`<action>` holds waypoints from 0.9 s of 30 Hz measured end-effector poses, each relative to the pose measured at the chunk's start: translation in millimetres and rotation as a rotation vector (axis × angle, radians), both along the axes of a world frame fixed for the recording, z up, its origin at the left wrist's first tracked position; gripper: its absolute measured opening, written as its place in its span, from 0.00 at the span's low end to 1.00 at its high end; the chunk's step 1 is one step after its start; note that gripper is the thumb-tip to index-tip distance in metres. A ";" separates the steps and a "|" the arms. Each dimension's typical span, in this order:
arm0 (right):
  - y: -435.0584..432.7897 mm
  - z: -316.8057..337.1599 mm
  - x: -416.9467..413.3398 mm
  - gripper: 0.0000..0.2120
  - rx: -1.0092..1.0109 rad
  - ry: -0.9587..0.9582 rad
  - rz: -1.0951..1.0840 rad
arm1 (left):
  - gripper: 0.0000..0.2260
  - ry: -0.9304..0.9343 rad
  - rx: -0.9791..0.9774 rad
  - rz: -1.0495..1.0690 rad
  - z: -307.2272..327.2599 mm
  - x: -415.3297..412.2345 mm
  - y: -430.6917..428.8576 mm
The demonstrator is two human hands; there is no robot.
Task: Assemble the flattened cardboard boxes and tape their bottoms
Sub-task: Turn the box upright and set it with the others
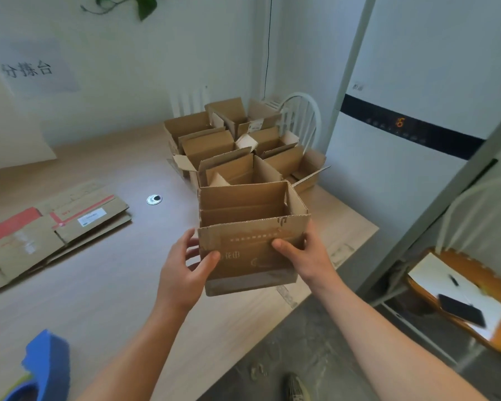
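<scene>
An opened-up brown cardboard box (252, 227) is held upright above the wooden table (99, 285), its open top facing me. My left hand (182, 270) grips its left side, thumb on the front wall. My right hand (304, 256) holds the right corner, thumb pressed on the front. Behind it stand several assembled open boxes (232, 143) in a cluster. A stack of flattened boxes (49, 230) with red tape lies at the left. A blue tape dispenser (45, 369) sits at the bottom left edge.
A round cable grommet (154, 199) is set in the table. A white chair (301, 117) stands behind the box cluster. A tall white air conditioner (411, 125) is at the right. An orange stool (463, 296) holds paper and a phone.
</scene>
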State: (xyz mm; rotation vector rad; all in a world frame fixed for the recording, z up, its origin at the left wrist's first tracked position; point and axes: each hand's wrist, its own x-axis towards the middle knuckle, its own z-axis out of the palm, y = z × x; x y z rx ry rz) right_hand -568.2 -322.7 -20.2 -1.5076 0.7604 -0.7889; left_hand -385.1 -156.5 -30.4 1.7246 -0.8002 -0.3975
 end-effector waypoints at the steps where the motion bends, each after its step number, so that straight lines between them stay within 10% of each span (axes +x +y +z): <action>1: -4.3 -2.1 -2.8 0.39 0.006 -0.002 0.002 | 0.29 0.005 0.002 -0.004 0.4 -2.1 -4.6; 13: -123.3 -18.7 -58.5 0.27 0.112 -0.035 -0.110 | 0.25 -0.040 0.085 -0.062 2.0 -50.8 -125.2; 19: -223.3 -18.3 -89.8 0.48 0.091 0.012 0.039 | 0.25 -0.051 0.202 -0.084 -10.0 -84.6 -215.2; 27: -335.1 -57.1 -103.3 0.39 0.039 0.148 0.037 | 0.32 -0.056 0.424 -0.124 -34.5 -108.3 -313.7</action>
